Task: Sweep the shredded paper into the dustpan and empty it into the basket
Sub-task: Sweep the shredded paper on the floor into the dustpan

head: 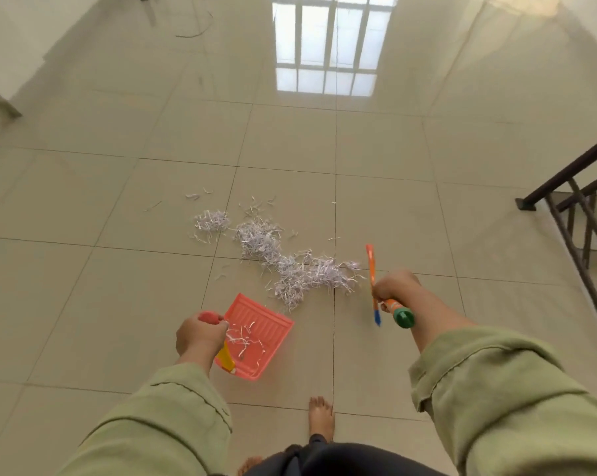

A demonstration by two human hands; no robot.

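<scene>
Coral dustpan [255, 334] gripped in my left hand [199, 334], right hand [395, 288] clutching brush [372, 269]; mid-sweep, shredded paper [290, 266] next needs dragging panward.

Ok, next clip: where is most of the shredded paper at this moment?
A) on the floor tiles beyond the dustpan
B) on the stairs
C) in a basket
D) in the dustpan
A: the main heap of shredded paper lies on the floor beyond the dustpan, which holds only a few strips; no basket is in view.
</scene>
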